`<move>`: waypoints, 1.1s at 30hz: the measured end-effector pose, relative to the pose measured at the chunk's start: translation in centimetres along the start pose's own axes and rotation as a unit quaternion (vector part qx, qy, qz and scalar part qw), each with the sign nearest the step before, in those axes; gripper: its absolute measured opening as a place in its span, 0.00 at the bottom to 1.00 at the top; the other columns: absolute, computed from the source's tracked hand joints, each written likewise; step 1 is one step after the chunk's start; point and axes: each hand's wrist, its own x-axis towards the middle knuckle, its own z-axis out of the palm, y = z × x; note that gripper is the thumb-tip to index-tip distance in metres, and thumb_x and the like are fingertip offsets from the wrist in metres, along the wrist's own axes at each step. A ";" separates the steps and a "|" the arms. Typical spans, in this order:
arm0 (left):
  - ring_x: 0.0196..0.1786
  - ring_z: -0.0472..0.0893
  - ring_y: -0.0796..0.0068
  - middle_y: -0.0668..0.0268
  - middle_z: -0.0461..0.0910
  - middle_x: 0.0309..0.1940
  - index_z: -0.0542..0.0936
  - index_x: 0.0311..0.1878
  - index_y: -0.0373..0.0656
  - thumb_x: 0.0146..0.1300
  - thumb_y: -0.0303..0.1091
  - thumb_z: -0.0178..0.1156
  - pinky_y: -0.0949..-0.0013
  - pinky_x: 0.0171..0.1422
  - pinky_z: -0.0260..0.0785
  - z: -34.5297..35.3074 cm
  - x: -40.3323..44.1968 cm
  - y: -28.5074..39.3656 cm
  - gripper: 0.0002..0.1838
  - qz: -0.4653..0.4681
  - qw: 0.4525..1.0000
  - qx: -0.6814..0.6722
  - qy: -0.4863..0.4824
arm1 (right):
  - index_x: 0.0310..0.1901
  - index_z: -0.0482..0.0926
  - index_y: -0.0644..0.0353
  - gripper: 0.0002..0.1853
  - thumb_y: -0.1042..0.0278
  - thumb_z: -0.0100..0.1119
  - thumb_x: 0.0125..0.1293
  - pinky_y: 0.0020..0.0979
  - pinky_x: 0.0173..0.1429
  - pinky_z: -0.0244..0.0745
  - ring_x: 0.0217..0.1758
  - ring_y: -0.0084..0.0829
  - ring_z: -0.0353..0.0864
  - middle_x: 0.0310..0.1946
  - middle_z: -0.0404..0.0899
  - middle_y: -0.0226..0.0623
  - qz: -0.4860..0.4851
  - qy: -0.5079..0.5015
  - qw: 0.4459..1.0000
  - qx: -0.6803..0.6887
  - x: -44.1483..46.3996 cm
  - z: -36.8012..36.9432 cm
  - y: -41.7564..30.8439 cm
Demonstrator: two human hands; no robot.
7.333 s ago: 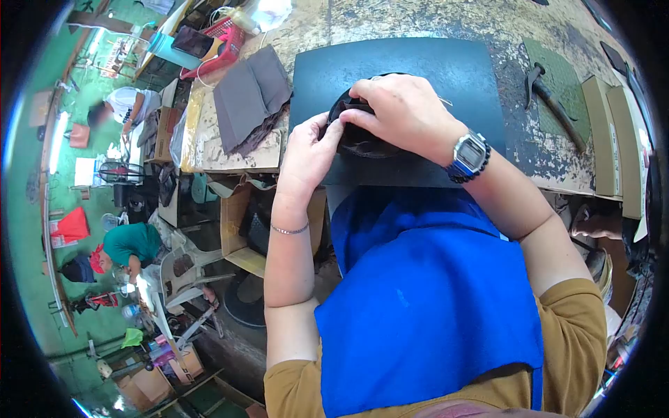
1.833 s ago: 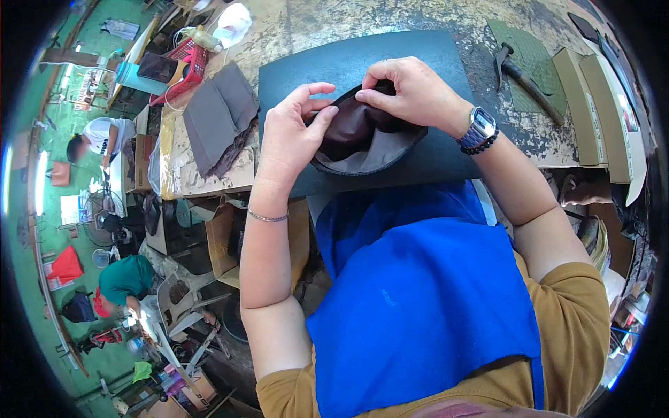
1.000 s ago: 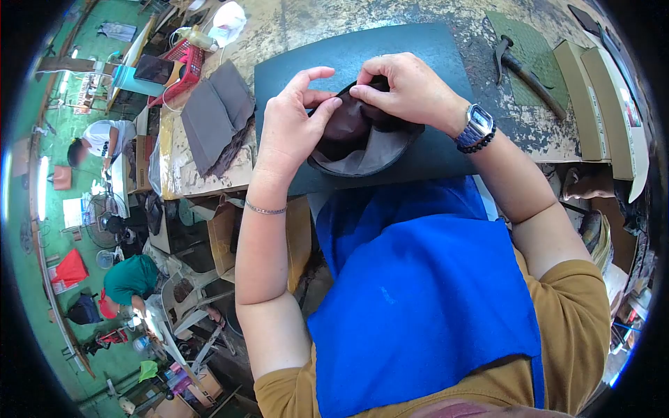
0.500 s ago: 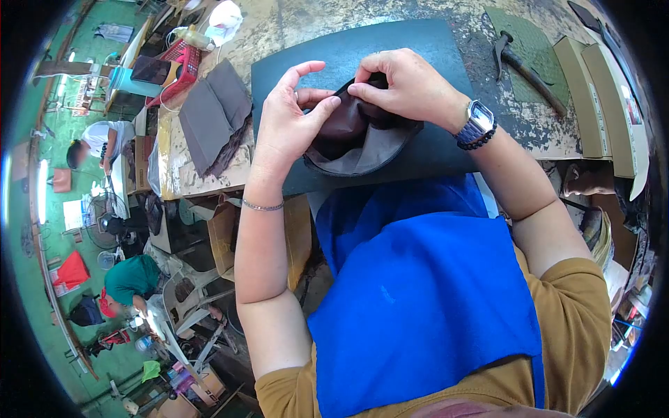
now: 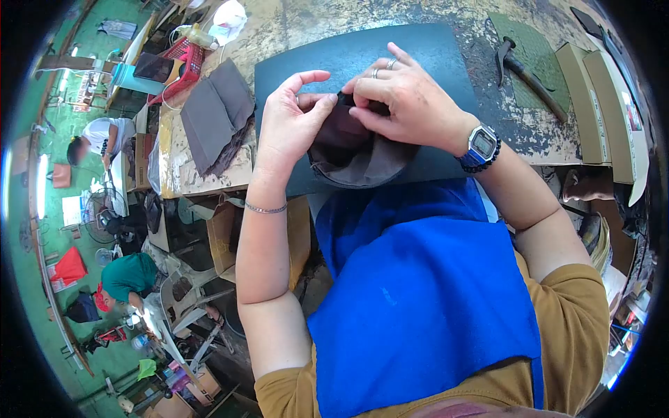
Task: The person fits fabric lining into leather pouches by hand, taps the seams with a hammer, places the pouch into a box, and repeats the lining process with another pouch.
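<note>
A dark brown pouch [image 5: 362, 167] of soft material lies bunched and gaping, its curved dark edge toward my body. My left hand [image 5: 296, 122] pinches its upper left edge between thumb and a finger, the index finger raised. Close beside it, my right hand [image 5: 404, 97] grips the same dark edge with thumb and index finger, other fingers lifted. The fingertips almost meet, and part of the pouch is hidden beneath my right hand. Under both hands is a black board [image 5: 293, 76] on the worktable.
Stacked dark brown pieces [image 5: 216, 115] lie at left, near a red basket [image 5: 187, 66]. A hammer [image 5: 533, 80] rests on a green mat [image 5: 519, 42] at right, beside long cardboard boxes [image 5: 585, 104]. Two people work at far left. A blue apron [image 5: 425, 292] covers my lap.
My right hand has turned, its fingers lifting and fanning out while the thumb and index stay at the edge. The pouch's near rim sits slightly lower. The left hand barely moved.
</note>
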 end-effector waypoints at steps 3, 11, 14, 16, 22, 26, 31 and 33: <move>0.40 0.82 0.86 0.62 0.87 0.39 0.75 0.61 0.36 0.66 0.23 0.64 0.80 0.44 0.75 0.0 -0.1 -0.4 0.20 0.002 1.000 0.002 0.003 | 0.36 0.78 0.52 0.08 0.60 0.65 0.61 0.66 0.73 0.55 0.46 0.35 0.83 0.31 0.81 0.31 0.009 -0.023 0.999 0.039 -0.2 0.0 -0.3; 0.48 0.81 0.83 0.57 0.85 0.51 0.72 0.64 0.36 0.67 0.19 0.59 0.79 0.54 0.74 -0.4 -1.8 -1.0 0.22 0.022 0.991 -0.126 -0.038 | 0.34 0.78 0.54 0.09 0.61 0.68 0.62 0.65 0.75 0.54 0.41 0.35 0.85 0.32 0.85 0.28 0.106 -0.023 0.993 0.050 0.2 -0.1 0.2; 0.50 0.81 0.81 0.55 0.83 0.53 0.70 0.65 0.36 0.67 0.17 0.56 0.78 0.56 0.74 -0.7 -1.9 -1.3 0.23 0.021 0.993 -0.107 -0.038 | 0.34 0.78 0.54 0.09 0.61 0.67 0.63 0.65 0.74 0.55 0.38 0.36 0.85 0.30 0.84 0.29 0.109 -0.007 0.992 0.055 0.3 0.2 0.5; 0.50 0.81 0.81 0.54 0.83 0.53 0.70 0.65 0.36 0.67 0.17 0.56 0.78 0.56 0.74 -0.6 -2.1 -1.0 0.23 0.016 0.992 -0.114 -0.040 | 0.34 0.79 0.54 0.08 0.62 0.67 0.63 0.65 0.74 0.56 0.37 0.37 0.84 0.29 0.83 0.30 0.115 -0.006 0.992 0.051 0.5 0.1 0.4; 0.54 0.81 0.77 0.54 0.82 0.54 0.68 0.68 0.36 0.68 0.18 0.57 0.74 0.60 0.75 -0.6 -2.0 -1.4 0.25 0.011 0.991 -0.128 -0.047 | 0.33 0.78 0.53 0.09 0.59 0.64 0.64 0.67 0.71 0.58 0.37 0.40 0.84 0.26 0.81 0.33 0.106 0.007 0.994 0.035 0.5 0.3 0.6; 0.54 0.81 0.78 0.54 0.83 0.54 0.68 0.68 0.36 0.68 0.18 0.57 0.74 0.60 0.75 -0.6 -2.2 -1.5 0.25 0.005 0.994 -0.105 -0.027 | 0.33 0.78 0.53 0.09 0.58 0.65 0.63 0.65 0.73 0.57 0.37 0.38 0.84 0.26 0.81 0.32 0.075 0.000 0.997 0.034 0.5 0.5 0.7; 0.54 0.80 0.79 0.55 0.83 0.54 0.68 0.67 0.36 0.69 0.18 0.57 0.75 0.60 0.74 -0.2 -2.3 -1.3 0.24 0.009 0.994 -0.106 -0.020 | 0.34 0.79 0.52 0.11 0.55 0.67 0.62 0.65 0.74 0.54 0.39 0.37 0.84 0.27 0.82 0.32 0.109 0.020 0.987 0.114 0.3 0.2 -0.2; 0.54 0.80 0.79 0.55 0.83 0.53 0.68 0.67 0.36 0.69 0.18 0.57 0.75 0.60 0.74 -0.1 -2.4 -1.1 0.24 0.012 0.994 -0.105 -0.019 | 0.36 0.80 0.52 0.11 0.54 0.66 0.62 0.66 0.74 0.54 0.40 0.36 0.85 0.28 0.83 0.32 0.122 -0.018 0.989 0.079 0.4 -0.1 -0.4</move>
